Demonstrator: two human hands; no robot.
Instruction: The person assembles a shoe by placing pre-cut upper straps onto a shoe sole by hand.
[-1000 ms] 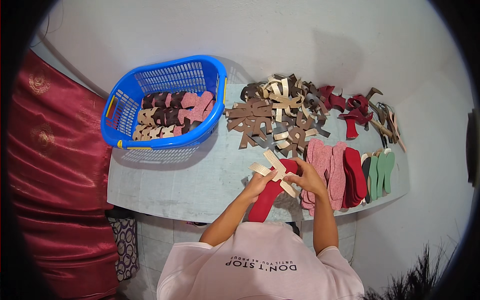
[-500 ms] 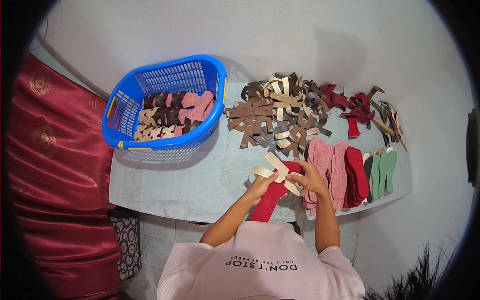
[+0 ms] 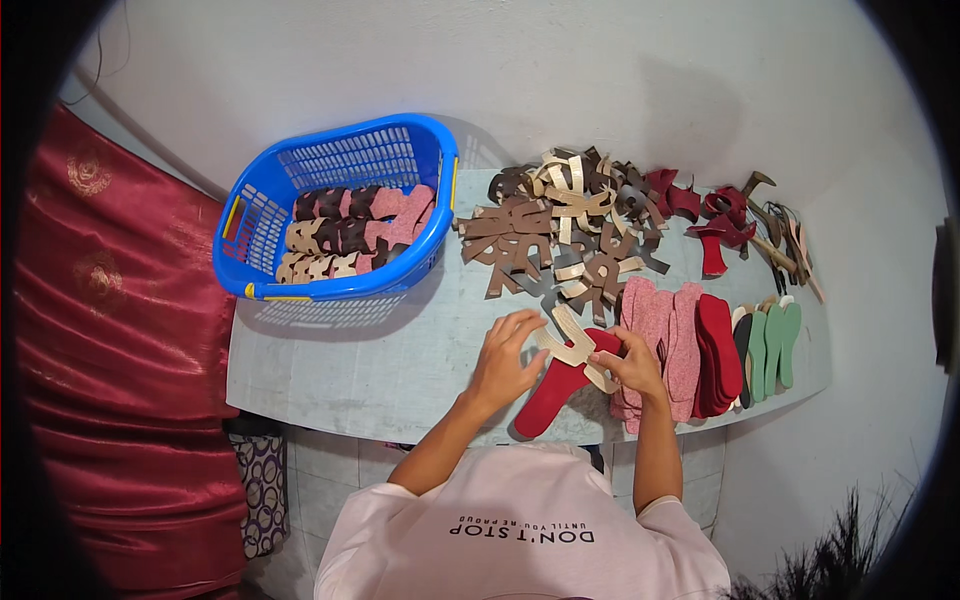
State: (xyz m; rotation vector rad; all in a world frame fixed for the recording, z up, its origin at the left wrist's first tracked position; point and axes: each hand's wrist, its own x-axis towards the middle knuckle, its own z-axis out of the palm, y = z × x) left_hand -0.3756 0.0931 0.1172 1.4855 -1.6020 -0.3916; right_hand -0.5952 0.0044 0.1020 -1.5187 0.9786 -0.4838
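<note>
The bench (image 3: pixel 330 375) carries a basket (image 3: pixel 335 290) at left. Near its front edge, the left hand (image 3: pixel 505 358) is spread beside a sole (image 3: pixel 548 398) and strap (image 3: pixel 572 350), both pinched by the right hand (image 3: pixel 637 370); strap placement seems underway, calling for careful alignment.
</note>
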